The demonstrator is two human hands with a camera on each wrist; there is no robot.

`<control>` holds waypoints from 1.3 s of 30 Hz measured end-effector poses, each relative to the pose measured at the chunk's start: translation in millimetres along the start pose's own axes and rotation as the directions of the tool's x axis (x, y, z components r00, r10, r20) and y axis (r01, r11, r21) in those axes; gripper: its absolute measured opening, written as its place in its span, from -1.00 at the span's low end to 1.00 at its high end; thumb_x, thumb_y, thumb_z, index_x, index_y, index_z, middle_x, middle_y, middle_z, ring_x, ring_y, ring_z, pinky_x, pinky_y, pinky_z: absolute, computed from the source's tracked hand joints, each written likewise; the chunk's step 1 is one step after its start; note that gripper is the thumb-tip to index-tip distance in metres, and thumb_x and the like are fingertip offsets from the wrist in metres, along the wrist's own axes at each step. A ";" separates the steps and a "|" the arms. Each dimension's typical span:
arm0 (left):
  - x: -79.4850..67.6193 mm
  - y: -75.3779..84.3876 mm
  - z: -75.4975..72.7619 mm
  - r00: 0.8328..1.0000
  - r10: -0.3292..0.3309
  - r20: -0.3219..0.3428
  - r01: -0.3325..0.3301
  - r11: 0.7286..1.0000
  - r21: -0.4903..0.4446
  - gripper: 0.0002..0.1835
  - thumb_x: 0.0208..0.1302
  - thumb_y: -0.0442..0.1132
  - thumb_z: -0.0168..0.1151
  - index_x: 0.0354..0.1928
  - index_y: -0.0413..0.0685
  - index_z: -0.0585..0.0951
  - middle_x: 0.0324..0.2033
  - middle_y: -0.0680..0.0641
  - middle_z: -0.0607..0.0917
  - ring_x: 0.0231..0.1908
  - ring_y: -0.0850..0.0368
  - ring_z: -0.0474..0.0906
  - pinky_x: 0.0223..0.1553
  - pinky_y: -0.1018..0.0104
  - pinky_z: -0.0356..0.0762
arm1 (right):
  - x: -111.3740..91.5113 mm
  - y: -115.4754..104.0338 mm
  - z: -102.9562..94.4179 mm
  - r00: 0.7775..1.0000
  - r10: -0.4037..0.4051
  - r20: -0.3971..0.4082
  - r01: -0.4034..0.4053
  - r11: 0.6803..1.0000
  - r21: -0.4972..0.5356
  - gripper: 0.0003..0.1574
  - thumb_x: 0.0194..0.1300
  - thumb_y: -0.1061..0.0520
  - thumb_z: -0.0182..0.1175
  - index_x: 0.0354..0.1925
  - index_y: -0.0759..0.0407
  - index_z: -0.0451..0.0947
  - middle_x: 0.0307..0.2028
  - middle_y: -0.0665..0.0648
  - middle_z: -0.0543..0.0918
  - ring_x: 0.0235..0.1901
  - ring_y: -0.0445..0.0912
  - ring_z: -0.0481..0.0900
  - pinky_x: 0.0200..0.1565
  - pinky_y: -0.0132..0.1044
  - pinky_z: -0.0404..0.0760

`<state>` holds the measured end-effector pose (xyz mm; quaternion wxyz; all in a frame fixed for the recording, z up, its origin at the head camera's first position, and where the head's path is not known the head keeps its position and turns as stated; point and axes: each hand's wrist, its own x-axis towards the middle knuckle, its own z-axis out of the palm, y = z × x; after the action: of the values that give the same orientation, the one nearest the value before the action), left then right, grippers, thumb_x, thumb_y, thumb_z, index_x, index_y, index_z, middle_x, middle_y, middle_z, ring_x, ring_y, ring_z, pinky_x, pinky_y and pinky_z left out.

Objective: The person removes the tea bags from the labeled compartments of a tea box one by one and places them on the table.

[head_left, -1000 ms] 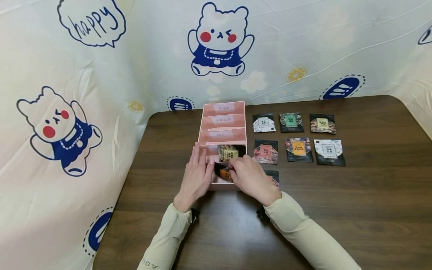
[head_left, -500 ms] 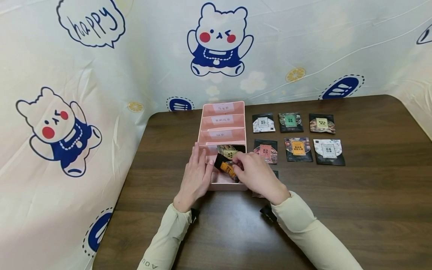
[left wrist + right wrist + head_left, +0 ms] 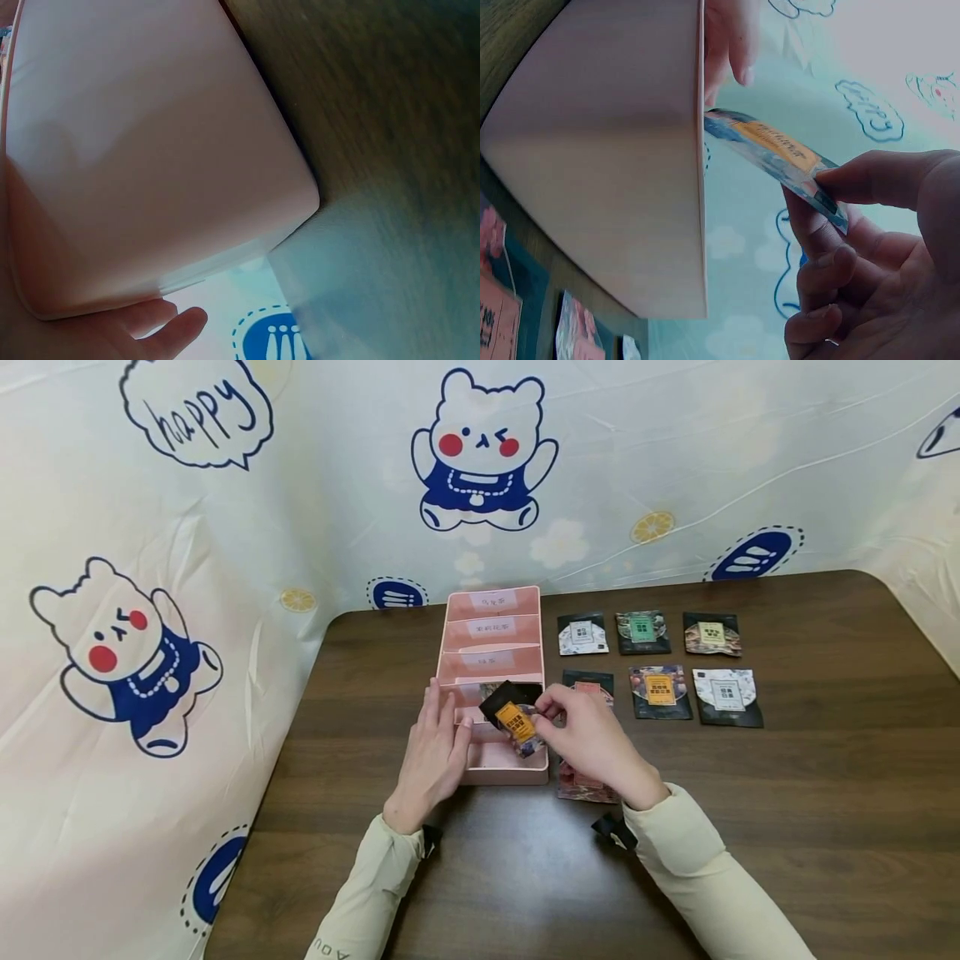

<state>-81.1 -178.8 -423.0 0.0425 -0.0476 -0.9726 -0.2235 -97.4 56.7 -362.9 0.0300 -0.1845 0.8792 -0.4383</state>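
My right hand point(image 3: 592, 735) pinches a black tea sachet with an orange label point(image 3: 516, 720) between thumb and fingers, above the front compartments of a pink divided box point(image 3: 504, 777). In the right wrist view the sachet point(image 3: 772, 146) tilts past the box's rim, its edge held at the fingertips. My left hand point(image 3: 432, 747) rests along the box's left rim, fingers extended; the left wrist view has its fingertips point(image 3: 180, 334) beside the pink wall point(image 3: 165, 150). Another sachet point(image 3: 491, 690) lies in the compartment behind, mostly hidden by the held one.
Right of the box, several sachets lie in rows, among them a green-labelled one point(image 3: 642, 632), an orange-labelled one point(image 3: 660, 692) and a white one point(image 3: 727, 697). A red sachet point(image 3: 581, 785) sits partly under my right hand. A printed curtain point(image 3: 600, 460) stands behind the table.
The right hand has lifted the orange-labelled sachet up out of the front compartment and drawn slightly right, turning its label into view. My left hand stays on the rim.
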 end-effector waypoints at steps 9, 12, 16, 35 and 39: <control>0.4 -0.4 1.5 1.000 0.001 0.002 -0.001 1.000 0.007 -0.34 0.51 0.07 -0.28 0.41 -0.28 0.25 0.53 -0.18 -0.12 0.51 -0.12 -0.13 0.32 -0.25 0.16 | -4.5 16.1 -16.6 0.997 0.073 -0.033 -0.070 0.995 0.075 -0.92 0.25 0.18 0.21 -0.28 0.15 0.59 -0.38 0.09 0.68 -0.44 -0.12 0.49 -0.37 -0.30 0.44; 0.3 -0.8 1.6 1.000 -0.003 0.003 0.003 1.000 0.011 -0.34 0.51 0.08 -0.29 0.41 -0.28 0.24 0.53 -0.18 -0.11 0.51 -0.12 -0.13 0.32 -0.25 0.16 | -5.9 20.8 -21.9 0.995 0.090 -0.036 -0.086 0.992 0.088 -0.91 0.25 0.19 0.21 -0.26 0.18 0.59 -0.36 0.12 0.68 -0.40 -0.11 0.52 -0.33 -0.30 0.47; 0.4 -0.9 1.7 1.000 -0.001 0.005 0.001 1.000 0.010 -0.34 0.51 0.07 -0.29 0.41 -0.28 0.23 0.53 -0.19 -0.12 0.52 -0.12 -0.14 0.32 -0.25 0.15 | -8.4 27.8 -30.0 0.994 0.099 -0.044 -0.095 0.991 0.090 -0.88 0.25 0.19 0.22 -0.24 0.21 0.60 -0.33 0.15 0.69 -0.36 -0.09 0.56 -0.29 -0.29 0.51; -0.4 -1.1 2.1 1.000 -0.006 0.010 0.006 1.000 0.004 -0.33 0.51 0.08 -0.29 0.42 -0.29 0.23 0.54 -0.17 -0.15 0.52 -0.12 -0.16 0.33 -0.25 0.13 | -36.0 68.7 -76.6 0.977 0.176 -0.117 -0.175 0.984 0.018 -0.84 0.26 0.17 0.26 -0.26 0.28 0.56 -0.38 0.21 0.68 -0.48 -0.13 0.52 -0.47 -0.36 0.45; 0.1 -1.2 2.3 1.000 -0.004 0.011 0.004 1.000 0.003 -0.33 0.51 0.08 -0.29 0.42 -0.28 0.23 0.54 -0.17 -0.14 0.52 -0.12 -0.15 0.33 -0.25 0.13 | -44.8 78.7 -84.4 0.973 0.205 -0.104 -0.210 0.977 -0.036 -0.80 0.29 0.13 0.24 -0.28 0.28 0.57 -0.41 0.19 0.68 -0.50 -0.15 0.50 -0.49 -0.36 0.44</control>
<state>-81.5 -178.9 -425.6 0.0366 -0.0467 -0.9732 -0.2220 -97.2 179.7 -377.5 0.0272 -0.0702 0.9041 -0.4207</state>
